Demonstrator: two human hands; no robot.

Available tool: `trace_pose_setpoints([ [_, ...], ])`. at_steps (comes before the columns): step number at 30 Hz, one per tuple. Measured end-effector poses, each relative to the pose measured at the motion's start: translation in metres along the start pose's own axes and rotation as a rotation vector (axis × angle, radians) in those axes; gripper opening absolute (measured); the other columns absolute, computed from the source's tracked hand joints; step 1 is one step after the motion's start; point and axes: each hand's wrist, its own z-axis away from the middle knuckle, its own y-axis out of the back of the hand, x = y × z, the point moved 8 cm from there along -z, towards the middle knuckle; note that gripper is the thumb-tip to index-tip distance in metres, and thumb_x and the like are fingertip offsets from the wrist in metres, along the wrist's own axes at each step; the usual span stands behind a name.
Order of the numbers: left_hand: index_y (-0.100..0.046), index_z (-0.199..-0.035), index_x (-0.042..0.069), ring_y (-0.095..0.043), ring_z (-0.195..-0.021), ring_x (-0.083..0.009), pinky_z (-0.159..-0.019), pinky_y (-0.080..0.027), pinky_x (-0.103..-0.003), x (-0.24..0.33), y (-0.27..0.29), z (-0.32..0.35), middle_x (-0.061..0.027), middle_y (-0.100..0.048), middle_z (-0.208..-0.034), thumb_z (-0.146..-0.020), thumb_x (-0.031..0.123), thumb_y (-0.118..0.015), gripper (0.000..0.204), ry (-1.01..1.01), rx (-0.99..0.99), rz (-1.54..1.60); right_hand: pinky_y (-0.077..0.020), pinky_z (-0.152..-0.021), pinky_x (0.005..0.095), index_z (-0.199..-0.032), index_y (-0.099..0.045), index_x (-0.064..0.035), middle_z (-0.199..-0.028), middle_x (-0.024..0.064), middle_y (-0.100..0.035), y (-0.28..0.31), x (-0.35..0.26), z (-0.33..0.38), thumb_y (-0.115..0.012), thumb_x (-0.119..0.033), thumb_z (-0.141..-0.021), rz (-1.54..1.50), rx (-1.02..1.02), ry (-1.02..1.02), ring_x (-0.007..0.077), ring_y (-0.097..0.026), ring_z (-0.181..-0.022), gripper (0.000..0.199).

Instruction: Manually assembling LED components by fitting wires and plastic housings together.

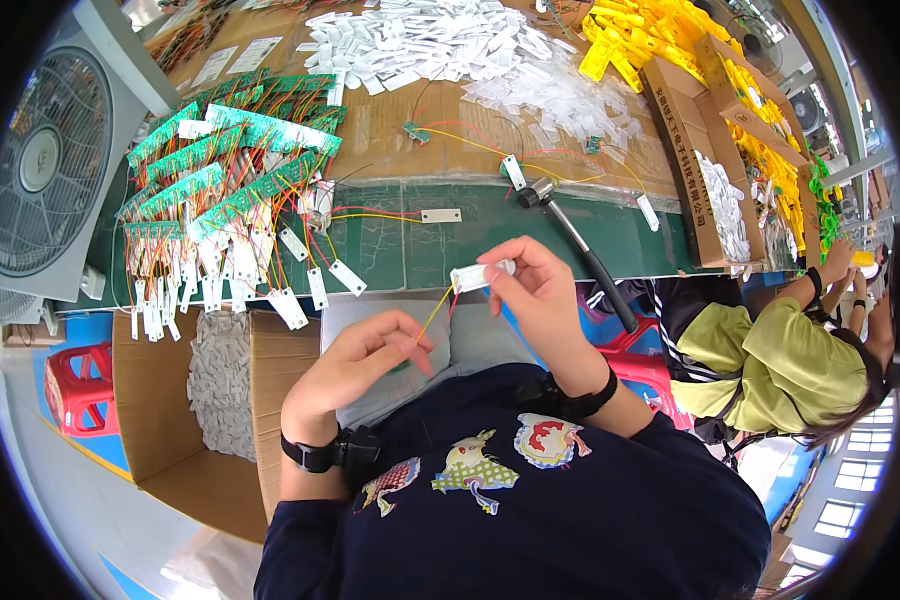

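Note:
Between the thumb and fingers of my right hand [542, 295] is a small white plastic piece [470, 277], held above my lap. A thin yellow wire [434, 313] and a red one run from its left end toward my left hand [375, 352]. The fingers of that hand are pinched on the wires; a bit of green shows just beneath them, mostly hidden. On the table edge beyond lies a white tab [441, 215] with wires leading left. To its right rests a hammer [585, 245], its handle sticking out over the edge.
Green circuit boards [260, 135] with wired white tabs hang over the table's left edge. White plastic pieces [410, 45] and yellow parts [630, 30] are heaped at the back. Cartons [690, 150] stand right; a big carton [155, 440] and fan [45, 160] left. A co-worker [770, 365] sits right.

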Motion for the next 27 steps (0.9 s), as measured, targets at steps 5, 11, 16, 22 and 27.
trace_pose_setpoints([
  [5,-0.055,-0.098,0.001,-0.062,-0.088,-0.0213,-0.085,-0.044,-0.033,0.002,-0.001,-0.001,-0.013,-0.066,-0.092,-0.096,0.029,-0.048,0.029,-0.089,-0.041,0.001,-0.0416,-0.051,0.0203,-0.099,-0.06,0.0007,-0.078,0.0027,-0.058,0.012,-0.004,-0.004,-0.058,-0.001,-0.088,0.05,0.072,-0.014,0.0063,-0.052,-0.058,0.01],
  [11,-0.047,-0.115,0.001,-0.065,-0.092,-0.0386,-0.077,-0.053,-0.041,-0.003,-0.006,-0.002,-0.0348,-0.06,-0.106,-0.092,0.053,-0.042,0.057,-0.167,-0.282,0.471,-0.0404,-0.05,0.0203,-0.099,-0.06,-0.0005,-0.07,0.0013,-0.056,0.02,-0.005,-0.006,-0.057,-0.001,-0.089,0.031,0.11,-0.004,0.007,-0.052,-0.055,0.011],
  [16,-0.025,-0.142,0.003,-0.063,-0.092,-0.0472,-0.07,-0.055,-0.043,-0.019,-0.015,-0.007,-0.0425,-0.055,-0.107,-0.086,0.071,-0.036,0.089,-0.148,-0.375,0.806,-0.041,-0.049,0.0207,-0.099,-0.059,0.0005,-0.07,0.0015,-0.056,0.022,-0.009,-0.005,-0.056,-0.001,-0.089,-0.001,0.138,-0.026,0.0075,-0.051,-0.054,0.01],
  [22,-0.009,-0.15,0.008,-0.064,-0.086,-0.0419,-0.064,-0.052,-0.038,-0.016,-0.023,-0.014,-0.0338,-0.061,-0.104,-0.084,0.07,-0.039,0.095,-0.226,-0.457,1.192,-0.0433,-0.05,0.0225,-0.099,-0.058,0.0018,-0.077,0.0042,-0.058,0.022,-0.016,-0.002,-0.055,0.0,-0.089,-0.112,0.153,0.002,0.0076,-0.052,-0.058,0.01],
  [27,-0.017,-0.148,0.008,-0.056,-0.068,-0.0273,-0.048,-0.039,-0.029,-0.034,-0.012,-0.022,-0.0186,-0.066,-0.091,-0.086,0.064,-0.044,0.088,-0.06,-0.219,1.128,-0.044,-0.051,0.0241,-0.099,-0.058,0.0025,-0.08,0.0049,-0.058,0.029,-0.041,0.006,-0.055,0.001,-0.089,-0.175,0.185,0.14,0.0077,-0.053,-0.062,0.011],
])
